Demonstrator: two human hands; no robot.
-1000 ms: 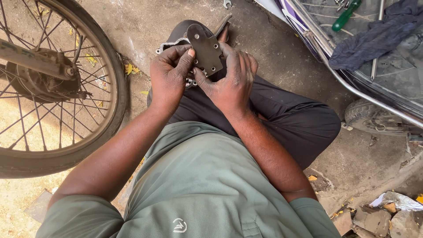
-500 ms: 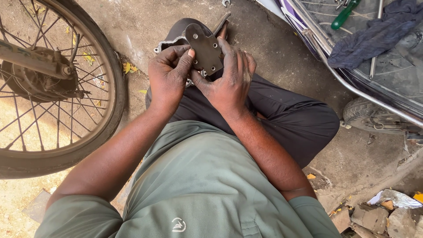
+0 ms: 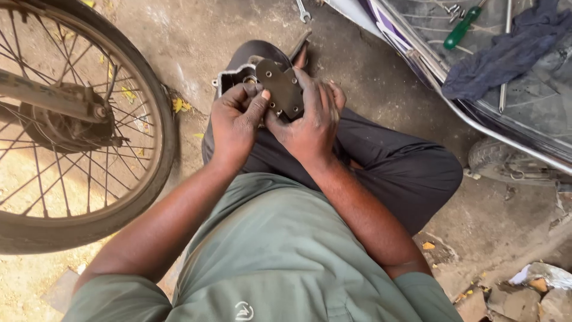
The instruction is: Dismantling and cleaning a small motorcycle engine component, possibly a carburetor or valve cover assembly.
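A dark flat metal cover plate [image 3: 281,88] with several small holes is held over my knees, tilted on its edge. My right hand [image 3: 310,119] wraps it from the right, fingers behind and thumb in front. My left hand [image 3: 237,119] grips its left side, thumb pressed on the plate's face. Just behind the plate a grey metal housing [image 3: 233,77] with a raised rim rests on my left knee; my left fingers touch it. Its lower part is hidden by my hands.
A spoked motorcycle wheel [image 3: 71,131] with tyre stands at the left. At upper right a metal tray [image 3: 506,77] holds a green-handled screwdriver [image 3: 462,27] and a dark blue rag [image 3: 506,53]. A spanner [image 3: 302,11] lies on the concrete. Rubble [image 3: 536,292] sits at lower right.
The plate and both hands have stayed together over the knees; the thumbs shifted slightly on the plate's face. The camera view moved a little.
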